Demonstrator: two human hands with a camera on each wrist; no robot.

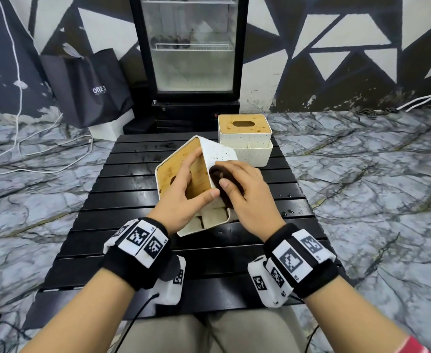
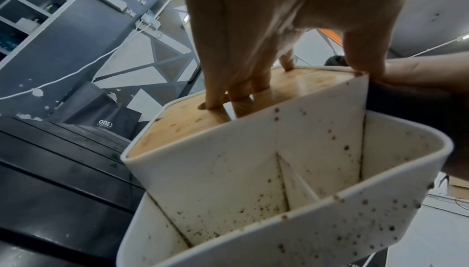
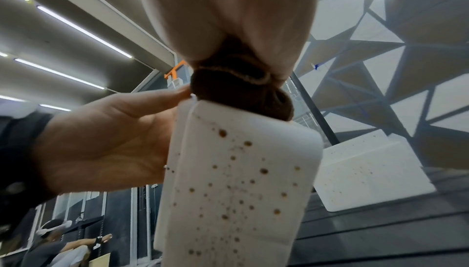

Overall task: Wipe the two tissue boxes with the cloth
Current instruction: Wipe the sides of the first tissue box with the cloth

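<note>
The near tissue box [image 1: 220, 151], white with brown specks and a wooden lid, is tilted up off the black slatted table [image 1: 133, 174]. My left hand [image 1: 196, 182] grips it, fingers [image 2: 215, 98] hooked into the lid's slot and thumb on the lid's edge. My right hand [image 1: 234, 182] holds a bunched dark brown cloth [image 1: 217, 174] pressed against the box's speckled side [image 3: 236, 181]. In the right wrist view the cloth [image 3: 241, 90] sits at the box's top edge. The second tissue box [image 1: 245, 126] stands upright at the table's far edge, untouched.
A glass-door fridge [image 1: 191, 47] stands just behind the table, with a black bag [image 1: 89, 87] to its left. White cables [image 1: 44, 149] trail over the marble floor. Drops lie on the table's right side [image 1: 288, 212]. Another person [image 3: 63, 251] sits in the background.
</note>
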